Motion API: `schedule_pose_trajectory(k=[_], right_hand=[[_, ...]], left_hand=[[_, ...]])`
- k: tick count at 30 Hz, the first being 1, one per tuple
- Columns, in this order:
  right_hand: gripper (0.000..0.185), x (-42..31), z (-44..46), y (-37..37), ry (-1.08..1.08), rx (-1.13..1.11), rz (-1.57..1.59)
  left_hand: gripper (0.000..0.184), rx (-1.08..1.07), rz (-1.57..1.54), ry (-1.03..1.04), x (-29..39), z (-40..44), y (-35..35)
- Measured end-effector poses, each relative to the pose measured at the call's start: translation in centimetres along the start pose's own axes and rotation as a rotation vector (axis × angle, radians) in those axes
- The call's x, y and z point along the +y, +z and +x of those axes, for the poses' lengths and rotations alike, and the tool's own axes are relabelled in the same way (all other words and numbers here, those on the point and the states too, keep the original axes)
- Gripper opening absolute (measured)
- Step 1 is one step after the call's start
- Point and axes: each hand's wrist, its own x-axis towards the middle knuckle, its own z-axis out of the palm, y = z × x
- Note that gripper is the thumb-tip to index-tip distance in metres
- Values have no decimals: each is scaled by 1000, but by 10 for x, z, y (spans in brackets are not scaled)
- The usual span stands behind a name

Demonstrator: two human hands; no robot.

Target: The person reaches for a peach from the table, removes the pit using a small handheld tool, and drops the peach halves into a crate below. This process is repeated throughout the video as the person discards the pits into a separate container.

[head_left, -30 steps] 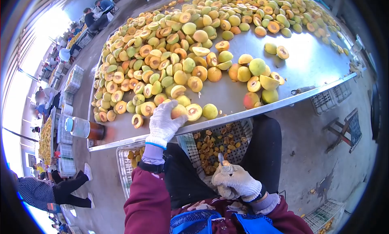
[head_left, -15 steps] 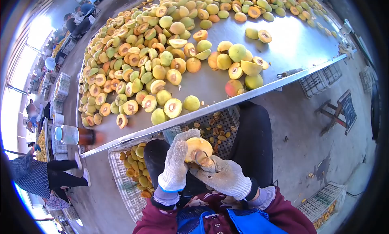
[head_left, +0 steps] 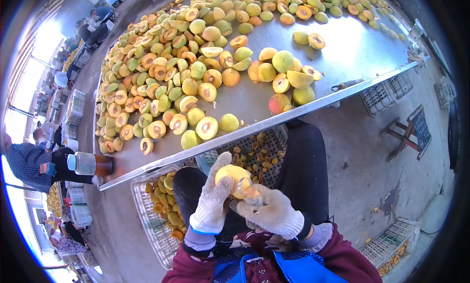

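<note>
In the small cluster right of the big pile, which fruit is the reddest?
The near-left fruit: red spreads over its skin, while the others there look yellow, orange or green.

Stained grey floor, 1 dark-seated stool at right, bright light along the left

Shows a fruit in the left hand, gripped along its left and lower left sides. Looks pale yellow and rounded, brightest over the top. Sits at the upper end of that hand, to the upper left of the right hand. Meets, at its lower right edge, a tool held in the right hand. Has, at the tool's front, a curved, shiny metal end, turned toward the left hand. Runs back into the right hand, mostly covered there. Cannot be told how deep in the flesh.
</note>
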Motion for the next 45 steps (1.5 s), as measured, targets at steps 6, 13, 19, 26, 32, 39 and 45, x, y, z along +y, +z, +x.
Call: schedule_pose_trajectory(k=[6,13,19,26,32,39,45], right_hand=[[24,2,-5,-7,-111,218,73],[31,24,0,4,-281,261,-344],[31,19,1,9,-301,426,-435],[34,20,1,4,-433,510,-419],[41,16,-10,16,-104,101,-238],[39,17,-4,11,-136,203,-452],[38,17,-8,9,-165,196,-405]], left_hand=[[58,-108,-61,-135,-11,-3,-22],[51,-28,-183,14,-14,-4,-10],[44,-58,37,143,-15,-9,-10],[43,42,493,179,-20,-18,9],[49,162,5,139,-11,-4,17],[68,71,-50,188,-15,-8,10],[63,74,-32,275,-21,-16,22]])
